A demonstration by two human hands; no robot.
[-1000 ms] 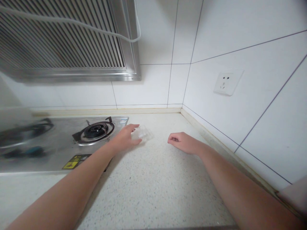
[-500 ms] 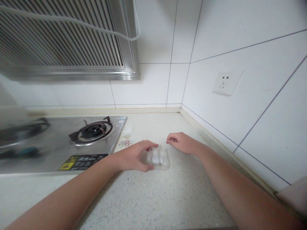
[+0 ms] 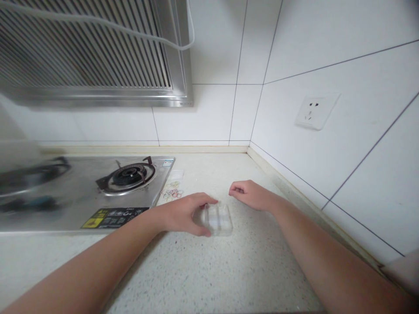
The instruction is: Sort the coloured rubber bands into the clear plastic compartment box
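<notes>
A clear plastic box (image 3: 220, 221) with dividers inside lies on the speckled countertop. My left hand (image 3: 188, 214) grips its left end, thumb on the near side and fingers at the far side. Just beyond the box, to the right, my right hand (image 3: 245, 194) is closed with its fingers curled in. Whatever those fingers hold, if anything, is hidden. Past my left hand, several small coloured rubber bands (image 3: 172, 192) are spread beside the stove. A flat clear piece (image 3: 176, 174) lies behind them.
A steel gas stove (image 3: 85, 183) with a black burner (image 3: 131, 175) takes up the left side. Above it hangs a range hood (image 3: 98, 52) with a white cable (image 3: 114, 29) across it. Tiled walls meet behind the counter; a socket (image 3: 317, 111) is on the right wall.
The box was blurred by motion and now looks sharper, sitting slightly nearer me. Both hands keep nearly the same pose. The whole view has shifted a little.
</notes>
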